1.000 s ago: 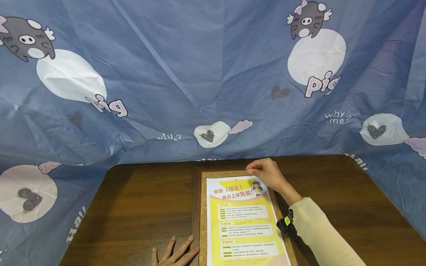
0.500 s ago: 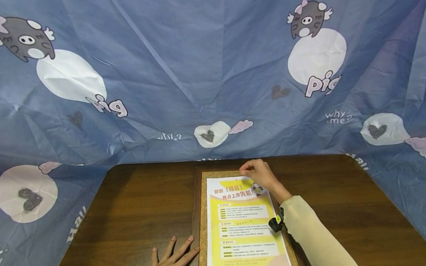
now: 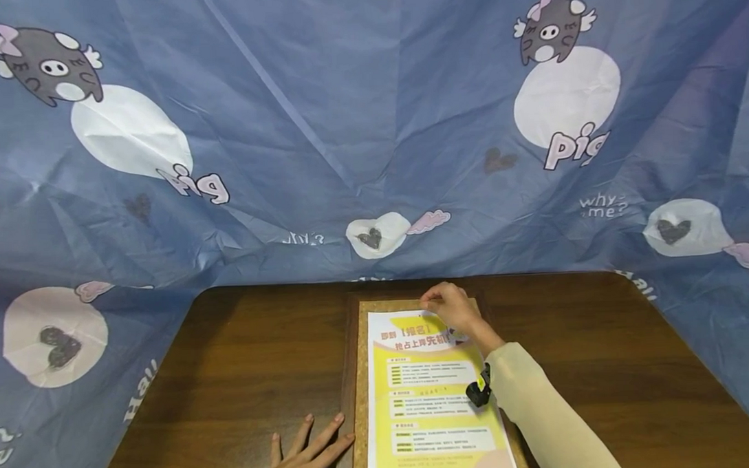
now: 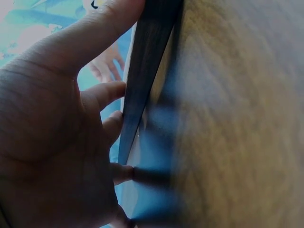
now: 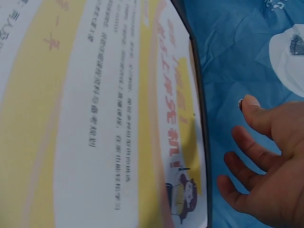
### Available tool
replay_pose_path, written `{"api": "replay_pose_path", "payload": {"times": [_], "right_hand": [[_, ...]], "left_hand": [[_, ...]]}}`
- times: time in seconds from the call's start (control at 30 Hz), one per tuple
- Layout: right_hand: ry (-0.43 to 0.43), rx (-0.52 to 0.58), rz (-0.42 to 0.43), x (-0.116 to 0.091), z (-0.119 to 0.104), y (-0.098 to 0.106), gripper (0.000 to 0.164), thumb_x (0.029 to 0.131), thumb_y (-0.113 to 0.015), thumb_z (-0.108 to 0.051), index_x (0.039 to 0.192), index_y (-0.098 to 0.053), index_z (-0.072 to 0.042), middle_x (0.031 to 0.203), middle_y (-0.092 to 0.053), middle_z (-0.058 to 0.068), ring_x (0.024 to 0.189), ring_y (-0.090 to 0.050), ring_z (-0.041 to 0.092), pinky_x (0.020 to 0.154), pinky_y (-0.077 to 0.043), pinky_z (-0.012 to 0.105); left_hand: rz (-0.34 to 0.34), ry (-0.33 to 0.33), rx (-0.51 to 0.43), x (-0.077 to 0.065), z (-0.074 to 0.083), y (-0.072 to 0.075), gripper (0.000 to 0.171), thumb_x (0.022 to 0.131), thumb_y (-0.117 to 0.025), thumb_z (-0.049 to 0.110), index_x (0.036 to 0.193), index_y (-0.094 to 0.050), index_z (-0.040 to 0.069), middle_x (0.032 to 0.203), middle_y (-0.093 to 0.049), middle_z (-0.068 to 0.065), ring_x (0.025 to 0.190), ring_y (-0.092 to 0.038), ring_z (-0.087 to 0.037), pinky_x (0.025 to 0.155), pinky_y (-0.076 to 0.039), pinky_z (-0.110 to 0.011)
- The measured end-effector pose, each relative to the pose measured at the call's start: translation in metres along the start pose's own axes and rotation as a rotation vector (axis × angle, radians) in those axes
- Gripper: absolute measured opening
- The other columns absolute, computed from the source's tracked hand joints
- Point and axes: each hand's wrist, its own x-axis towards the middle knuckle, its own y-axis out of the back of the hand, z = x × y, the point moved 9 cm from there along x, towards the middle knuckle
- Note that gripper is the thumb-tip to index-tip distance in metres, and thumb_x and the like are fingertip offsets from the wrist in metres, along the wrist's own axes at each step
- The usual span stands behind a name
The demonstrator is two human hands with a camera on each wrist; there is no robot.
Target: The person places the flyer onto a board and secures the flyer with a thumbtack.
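Observation:
A yellow and white printed poster (image 3: pixel 438 390) lies on a cork board (image 3: pixel 360 400) with a dark wooden frame (image 3: pixel 346 393). My right hand (image 3: pixel 454 310) hovers at the top edge of the board, its wrist over the poster's right side. Between thumb and index finger it pinches a thumbtack (image 5: pixel 240 104); only a small shiny edge shows. The other fingers are loosely bent. A tiny dark dot marks the poster's top middle. My left hand (image 3: pixel 304 460) is spread out at the frame's left side, fingertips touching or close to the frame, as the left wrist view (image 4: pixel 61 123) also shows.
The board lies on a dark brown wooden table (image 3: pixel 249 376). Behind the table's far edge hangs a blue cloth (image 3: pixel 321 126) printed with pigs and hearts. A black wrist camera (image 3: pixel 478 393) sits at the right sleeve (image 3: pixel 541 407).
My right hand has shifted a little left along the board's top edge and then stays there. The left hand has kept its place. The head view has turned slightly.

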Motion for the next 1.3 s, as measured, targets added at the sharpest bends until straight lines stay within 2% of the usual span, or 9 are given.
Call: {"api": "replay_pose_path", "payload": {"times": [0.2,0.4,0.83,0.93,1.07,1.3], "right_hand": [[-0.040,0.003,-0.043,0.000,0.008,-0.008,0.011,0.093,-0.068,-0.007,0.096,-0.075,0.000,0.101,-0.066,0.010,0.099,-0.059,0.027,0.091,-0.047,0.045],[-0.099,0.025,-0.073,0.000,0.016,-0.017,0.012,0.096,-0.064,-0.007,0.092,-0.075,-0.002,0.094,-0.068,0.006,0.089,-0.060,0.021,0.085,-0.050,0.041],[-0.113,-0.053,-0.024,0.001,0.020,-0.022,0.010,0.093,-0.070,-0.012,0.088,-0.078,-0.010,0.089,-0.072,0.000,0.090,-0.063,0.022,0.085,-0.049,0.045],[-0.109,-0.074,-0.012,0.001,0.020,-0.023,0.010,0.092,-0.071,-0.013,0.086,-0.079,-0.011,0.090,-0.072,0.000,0.094,-0.062,0.025,0.088,-0.046,0.050],[-0.101,-0.119,-0.001,0.001,0.021,-0.025,0.009,0.090,-0.073,-0.015,0.083,-0.079,-0.014,0.100,-0.067,0.002,0.105,-0.056,0.031,0.093,-0.039,0.058],[-0.095,-0.164,0.003,0.001,0.023,-0.029,0.011,0.091,-0.073,-0.017,0.080,-0.077,-0.016,0.108,-0.061,0.006,0.119,-0.045,0.037,0.096,-0.034,0.061]], "left_hand": [[0.016,-0.018,-0.003,0.001,0.000,0.000,0.073,0.088,-0.061,0.062,0.152,-0.041,0.033,0.162,-0.023,-0.002,0.137,-0.019,-0.060,0.078,-0.004,-0.092],[0.014,-0.011,-0.016,0.000,-0.001,-0.001,0.073,0.088,-0.061,0.062,0.152,-0.040,0.034,0.162,-0.022,-0.001,0.138,-0.018,-0.060,0.079,-0.002,-0.091],[-0.020,0.012,-0.001,0.001,-0.003,-0.002,0.073,0.089,-0.059,0.065,0.153,-0.038,0.036,0.163,-0.018,0.002,0.139,-0.018,-0.057,0.079,-0.004,-0.091],[-0.018,0.007,-0.004,0.001,-0.003,-0.002,0.073,0.089,-0.059,0.064,0.153,-0.038,0.036,0.163,-0.018,0.001,0.139,-0.017,-0.058,0.079,-0.003,-0.091],[-0.010,0.006,-0.002,0.001,-0.003,-0.002,0.073,0.089,-0.059,0.064,0.153,-0.038,0.036,0.163,-0.018,0.001,0.139,-0.017,-0.057,0.079,-0.003,-0.091],[0.019,0.005,0.000,0.000,-0.003,-0.001,0.072,0.089,-0.059,0.063,0.152,-0.040,0.035,0.162,-0.021,0.002,0.139,-0.017,-0.057,0.080,-0.003,-0.091]]}}
